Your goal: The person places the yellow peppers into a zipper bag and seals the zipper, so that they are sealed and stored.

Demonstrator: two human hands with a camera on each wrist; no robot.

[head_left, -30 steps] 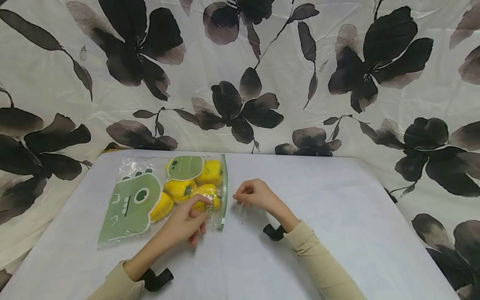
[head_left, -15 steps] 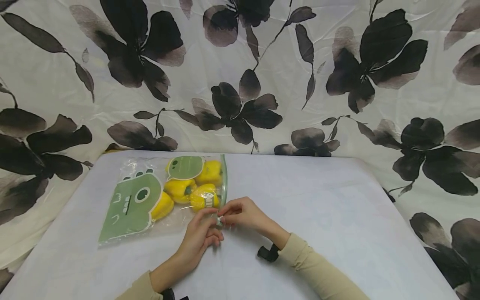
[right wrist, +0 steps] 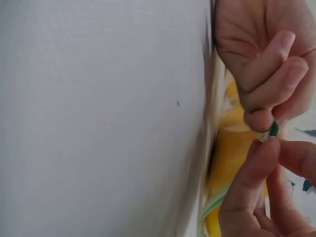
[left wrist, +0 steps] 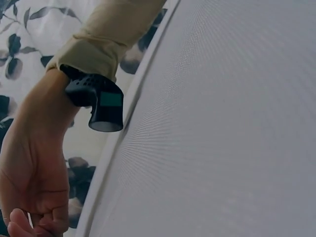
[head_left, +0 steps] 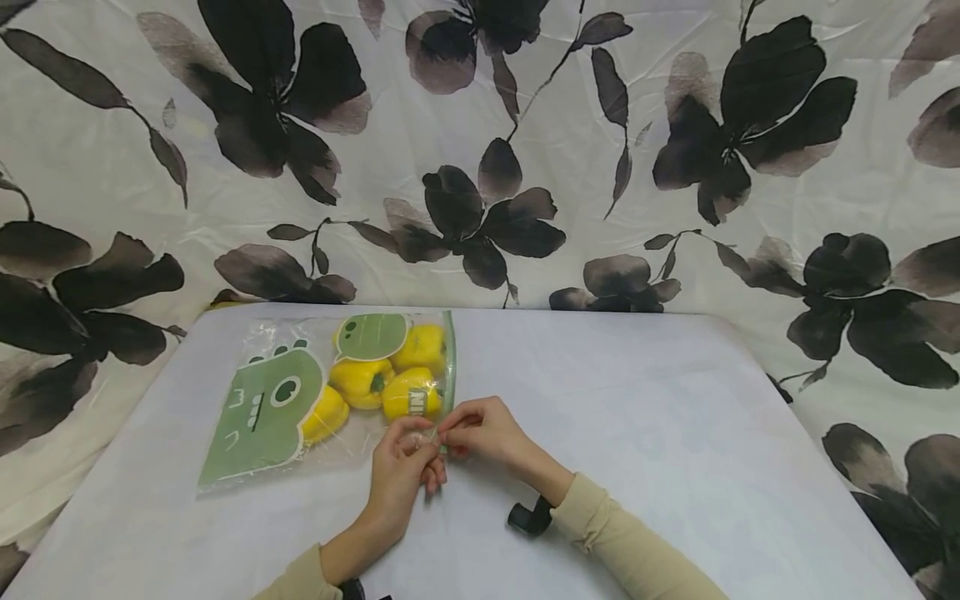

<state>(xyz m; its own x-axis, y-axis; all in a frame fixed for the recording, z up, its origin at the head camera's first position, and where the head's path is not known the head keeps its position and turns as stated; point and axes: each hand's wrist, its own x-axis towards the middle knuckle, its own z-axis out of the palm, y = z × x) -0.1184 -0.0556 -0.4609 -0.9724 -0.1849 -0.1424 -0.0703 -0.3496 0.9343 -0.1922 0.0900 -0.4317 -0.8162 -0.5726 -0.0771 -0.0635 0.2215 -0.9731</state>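
A clear zip bag (head_left: 258, 425) with green dinosaur print lies on the table, several yellow bell peppers (head_left: 362, 382) inside. My left hand (head_left: 401, 479) pinches the bag's near corner, at the end of its green zip strip (head_left: 450, 358). Right beside it, my right hand (head_left: 483, 433) pinches the same corner between thumb and index finger. In the right wrist view a bit of green strip (right wrist: 274, 129) shows between the fingertips of both hands. The left wrist view shows the right hand (left wrist: 37, 163) with its fingers curled; the bag is out of sight there.
The white-covered table (head_left: 637, 417) extends to the right of the bag. Behind it hangs a flower-patterned cloth (head_left: 600, 167). A black wrist camera (head_left: 530, 517) sits under the right wrist.
My left hand has moved from over the peppers to the bag's near corner. My right hand has come in toward me to the same corner, and both now pinch it.
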